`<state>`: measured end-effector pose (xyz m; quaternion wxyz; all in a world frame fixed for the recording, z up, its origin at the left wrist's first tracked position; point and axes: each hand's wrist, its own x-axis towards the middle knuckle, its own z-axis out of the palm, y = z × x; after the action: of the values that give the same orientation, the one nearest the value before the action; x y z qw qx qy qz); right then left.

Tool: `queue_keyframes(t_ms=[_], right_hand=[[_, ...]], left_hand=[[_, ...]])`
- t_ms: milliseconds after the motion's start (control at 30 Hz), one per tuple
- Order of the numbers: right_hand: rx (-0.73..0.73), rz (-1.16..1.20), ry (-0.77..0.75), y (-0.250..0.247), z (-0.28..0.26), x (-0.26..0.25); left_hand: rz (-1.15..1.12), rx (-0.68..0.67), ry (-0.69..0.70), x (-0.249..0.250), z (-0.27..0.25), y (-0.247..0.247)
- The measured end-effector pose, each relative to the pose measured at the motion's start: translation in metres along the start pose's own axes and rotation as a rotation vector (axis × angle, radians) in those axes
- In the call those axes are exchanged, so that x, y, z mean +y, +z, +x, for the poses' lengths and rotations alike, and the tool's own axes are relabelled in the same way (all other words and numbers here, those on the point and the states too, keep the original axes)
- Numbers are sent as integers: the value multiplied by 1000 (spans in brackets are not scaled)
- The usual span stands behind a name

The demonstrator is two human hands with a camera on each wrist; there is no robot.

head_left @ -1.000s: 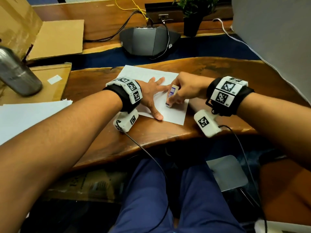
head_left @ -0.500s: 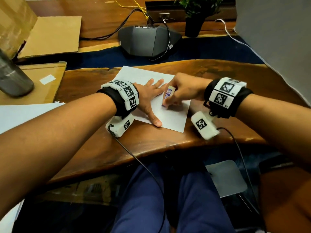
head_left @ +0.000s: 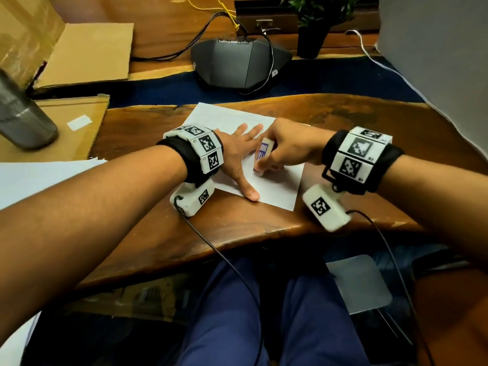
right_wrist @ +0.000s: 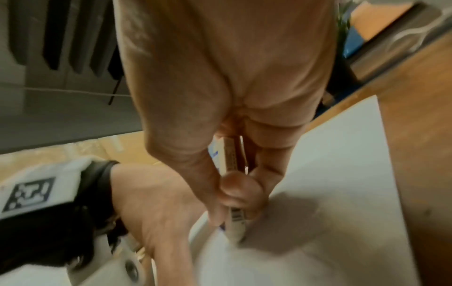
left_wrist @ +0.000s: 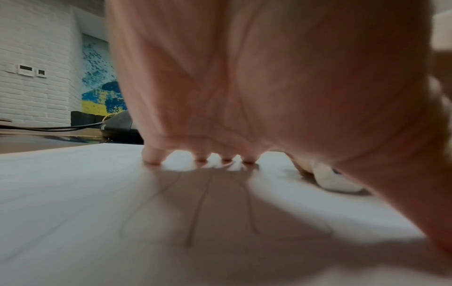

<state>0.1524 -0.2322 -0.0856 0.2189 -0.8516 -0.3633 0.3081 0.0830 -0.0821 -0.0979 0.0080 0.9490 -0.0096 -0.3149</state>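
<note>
A white sheet of paper (head_left: 280, 186) lies on the wooden desk (head_left: 148, 133). My left hand (head_left: 239, 157) lies flat on the sheet with fingers spread, its fingertips (left_wrist: 153, 159) pressing the paper (left_wrist: 73, 193). My right hand (head_left: 286, 147) pinches a small white eraser (head_left: 262, 157) in a blue-printed sleeve and holds its lower end on the sheet, just right of the left thumb. In the right wrist view the thumb and fingers clamp the eraser (right_wrist: 234, 222), whose tip touches the paper (right_wrist: 330, 174). Faint pencil lines show under the left palm.
A dark conference phone (head_left: 237, 64) with cables sits behind the desk, a potted plant (head_left: 314, 27) to its right. Cardboard (head_left: 87, 54) and a metal bottle (head_left: 21, 117) are at the left, more white sheets (head_left: 39, 178) near my left forearm. Wrist-camera cables hang over the desk's front edge.
The right hand with the eraser shifted slightly over the sheet, a small rubbing stroke. The left hand stays flat on the paper. The head view has tilted a little.
</note>
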Motion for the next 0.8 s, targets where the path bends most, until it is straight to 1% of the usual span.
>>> queue_keyframes(t_ms=[33, 67, 133, 167, 200, 267, 300, 333, 433, 467, 500, 567, 600, 633, 700, 733, 767, 800], right_hand=[[-15, 6, 13, 0, 0, -2], [26, 25, 38, -6, 2, 0], [167, 80, 94, -20, 7, 7], [197, 82, 92, -22, 9, 9], [183, 67, 77, -20, 10, 9], [58, -2, 27, -7, 7, 4], [5, -6, 27, -4, 5, 3], [6, 6, 44, -9, 6, 4], [205, 54, 131, -29, 15, 13], [227, 54, 129, -29, 16, 15], [198, 43, 103, -24, 15, 13], [50, 2, 34, -9, 9, 8], [18, 1, 30, -8, 8, 7], [51, 8, 50, -12, 7, 11], [191, 53, 111, -28, 15, 15], [238, 64, 125, -31, 18, 17], [236, 55, 117, -31, 18, 17], [178, 35, 89, -25, 16, 16]], left_hand=[[-2, 0, 2, 0, 0, 0], [2, -2, -1, 1, -1, 0], [14, 2, -6, 2, -1, -1], [14, 6, -6, 3, 0, 0], [13, 6, -5, 2, -1, 0], [11, 3, -2, 2, -1, -1], [11, -1, -3, 2, -2, -1], [11, -6, -8, 3, -2, -1], [17, -1, -10, 6, -4, -2], [16, -3, -12, 6, -4, -2], [13, -4, -12, 6, -4, -2], [5, -4, -14, 4, -4, -1], [5, -7, -13, 3, -4, -2], [8, -12, -6, 6, -2, -1], [8, -3, -7, 3, -1, -1], [12, 0, -8, 3, -1, -1], [16, 2, -8, 3, -1, 0], [21, 0, -9, 3, -1, 0]])
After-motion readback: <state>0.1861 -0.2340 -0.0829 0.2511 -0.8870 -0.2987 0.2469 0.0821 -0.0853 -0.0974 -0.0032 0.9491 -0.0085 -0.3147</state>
